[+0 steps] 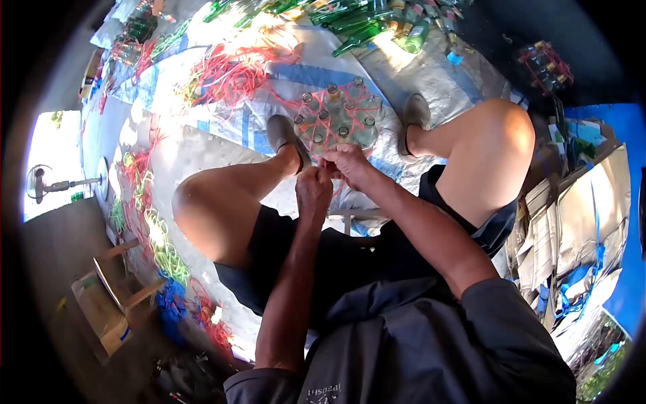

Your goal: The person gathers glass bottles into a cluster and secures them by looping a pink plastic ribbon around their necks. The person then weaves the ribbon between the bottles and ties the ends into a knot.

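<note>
Several clear glass bottles [333,118] stand upright in a cluster between the person's feet, with pink-red string laced around their necks. At the near edge of the cluster, my left hand [313,192] and my right hand [348,163] meet, fingers pinched together. Pink string shows at the fingertips of both hands and runs toward the bottles. The exact grip between the fingers is small and partly hidden.
A tangled heap of pink string [232,74] lies beyond the left foot. Green bottles [363,34] are piled at the top. Flattened cardboard [572,209] leans at the right. Green string [165,249], a fan [67,183] and a wooden stool [124,296] are at the left.
</note>
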Demonstrator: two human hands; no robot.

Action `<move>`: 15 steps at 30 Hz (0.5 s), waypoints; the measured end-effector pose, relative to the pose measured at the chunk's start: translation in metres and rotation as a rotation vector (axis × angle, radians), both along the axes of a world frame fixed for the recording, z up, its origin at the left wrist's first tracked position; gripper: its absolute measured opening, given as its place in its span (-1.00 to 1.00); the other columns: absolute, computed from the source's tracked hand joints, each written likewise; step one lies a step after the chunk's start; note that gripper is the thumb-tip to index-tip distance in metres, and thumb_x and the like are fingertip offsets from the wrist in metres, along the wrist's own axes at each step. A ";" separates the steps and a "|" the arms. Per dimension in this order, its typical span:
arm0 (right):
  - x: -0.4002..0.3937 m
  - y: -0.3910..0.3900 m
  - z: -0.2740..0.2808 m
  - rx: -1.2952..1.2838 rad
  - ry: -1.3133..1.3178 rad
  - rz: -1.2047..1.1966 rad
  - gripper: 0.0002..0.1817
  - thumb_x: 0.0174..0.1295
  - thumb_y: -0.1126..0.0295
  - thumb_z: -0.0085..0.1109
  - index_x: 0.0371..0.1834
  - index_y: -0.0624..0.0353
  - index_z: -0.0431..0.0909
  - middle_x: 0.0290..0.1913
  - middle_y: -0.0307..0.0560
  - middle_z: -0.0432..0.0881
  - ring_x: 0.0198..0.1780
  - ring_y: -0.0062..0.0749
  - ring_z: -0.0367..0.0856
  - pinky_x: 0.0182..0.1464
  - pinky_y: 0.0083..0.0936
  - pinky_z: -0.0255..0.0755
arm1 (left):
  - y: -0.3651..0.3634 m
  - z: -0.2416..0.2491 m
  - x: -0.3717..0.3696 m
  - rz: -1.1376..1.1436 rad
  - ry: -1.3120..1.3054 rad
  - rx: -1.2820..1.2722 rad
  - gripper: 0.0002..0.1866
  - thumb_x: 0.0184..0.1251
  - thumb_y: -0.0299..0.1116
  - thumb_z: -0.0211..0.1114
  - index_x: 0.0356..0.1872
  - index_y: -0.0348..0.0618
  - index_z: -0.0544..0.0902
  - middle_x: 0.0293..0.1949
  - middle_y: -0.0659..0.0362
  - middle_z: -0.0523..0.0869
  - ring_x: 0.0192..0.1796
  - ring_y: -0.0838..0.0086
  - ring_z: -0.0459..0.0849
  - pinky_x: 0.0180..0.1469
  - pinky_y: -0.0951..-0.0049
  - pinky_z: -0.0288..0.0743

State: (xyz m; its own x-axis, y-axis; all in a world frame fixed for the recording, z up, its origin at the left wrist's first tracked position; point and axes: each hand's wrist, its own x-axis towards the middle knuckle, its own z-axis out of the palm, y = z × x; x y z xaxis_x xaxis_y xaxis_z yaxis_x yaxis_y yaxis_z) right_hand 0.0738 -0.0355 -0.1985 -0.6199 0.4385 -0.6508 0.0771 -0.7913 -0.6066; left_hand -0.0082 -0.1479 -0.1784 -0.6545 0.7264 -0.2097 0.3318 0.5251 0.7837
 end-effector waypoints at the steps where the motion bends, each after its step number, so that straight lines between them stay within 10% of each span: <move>1: -0.001 0.001 0.000 0.009 -0.002 -0.021 -0.83 0.39 0.39 0.29 -0.31 0.26 0.65 -0.34 -0.05 0.74 -0.34 -0.36 0.77 -0.28 -0.37 0.73 | -0.001 0.004 0.004 0.030 -0.043 0.011 -0.68 0.39 -0.34 0.12 -0.35 -0.47 0.69 -0.38 -0.34 0.70 -0.31 -0.14 0.72 -0.19 -0.02 0.54; 4: -0.003 0.003 0.001 -0.095 0.034 -0.057 -0.87 0.42 0.41 0.25 -0.20 0.26 0.61 -0.32 -0.02 0.74 -0.31 -0.28 0.78 -0.27 -0.27 0.74 | -0.011 0.011 0.005 -0.024 -0.110 -0.024 -0.74 0.45 -0.40 0.19 -0.30 -0.43 0.71 -0.52 0.19 0.60 -0.47 0.57 0.50 -0.40 0.44 0.37; 11: -0.006 0.005 0.005 -0.193 -0.003 -0.083 -0.94 0.40 0.49 0.19 -0.21 0.25 0.57 -0.41 -0.11 0.64 -0.47 -0.41 0.65 -0.38 -0.32 0.69 | -0.028 0.059 0.020 -0.067 -0.367 -0.040 -0.70 0.51 -0.33 0.18 -0.27 -0.41 0.72 -0.51 0.22 0.60 -0.43 0.60 0.52 -0.36 0.52 0.36; 15: -0.004 0.010 0.010 -0.097 -0.002 -0.007 -0.94 0.40 0.48 0.22 -0.20 0.19 0.54 -0.36 -0.14 0.62 -0.55 -0.62 0.41 -0.57 -0.58 0.28 | -0.032 0.071 0.030 -0.185 -0.463 -0.064 -0.71 0.53 -0.32 0.18 -0.25 -0.41 0.69 -0.50 0.23 0.58 -0.42 0.61 0.49 -0.33 0.52 0.36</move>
State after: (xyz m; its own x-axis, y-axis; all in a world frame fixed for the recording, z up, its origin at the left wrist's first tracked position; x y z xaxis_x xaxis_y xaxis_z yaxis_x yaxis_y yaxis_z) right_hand 0.0703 -0.0259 -0.1890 -0.6152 0.3776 -0.6921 0.0724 -0.8471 -0.5265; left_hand 0.0222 -0.1798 -0.1078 -0.3441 0.7977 -0.4953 0.0491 0.5420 0.8389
